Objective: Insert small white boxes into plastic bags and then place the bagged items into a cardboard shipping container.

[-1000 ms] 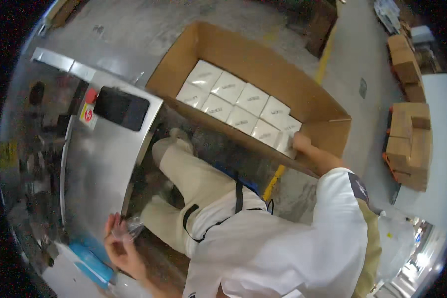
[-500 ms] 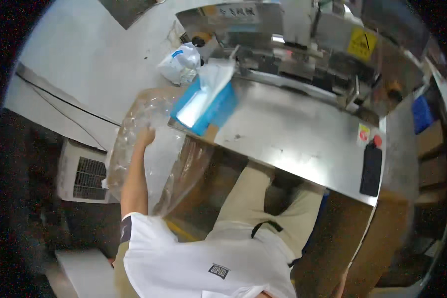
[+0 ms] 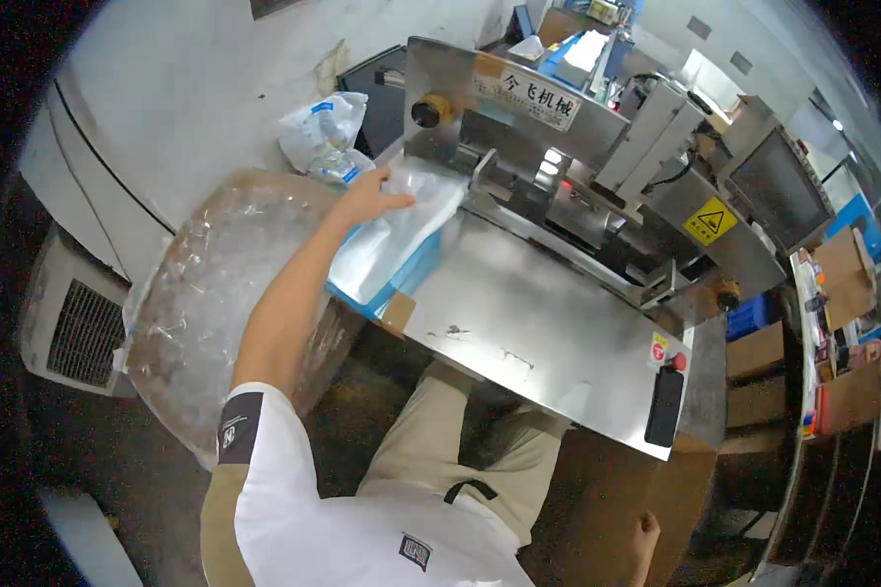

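My left hand [image 3: 370, 199] reaches over a stack of clear plastic bags [image 3: 390, 245] at the left end of a steel machine table [image 3: 528, 338]. Its thumb is spread from the fingers and it touches the bags' far edge; whether it grips any of them does not show. The stack lies in a blue holder [image 3: 416, 269]. At the lower right, my right hand [image 3: 645, 535] hangs beside the table, fingers curled in, with nothing visible in them.
Left of the table stands a large box lined with clear plastic [image 3: 216, 284]. A white plastic bag [image 3: 325, 132] lies behind it. The steel machine [image 3: 577, 166] rises at the table's back. A black pad [image 3: 663, 406] and red button [image 3: 679, 362] sit at its right end.
My left hand has moved from above the plastic-lined box up and right to the bags. My right hand has come further into view. The whole view has shifted, showing more of the room.
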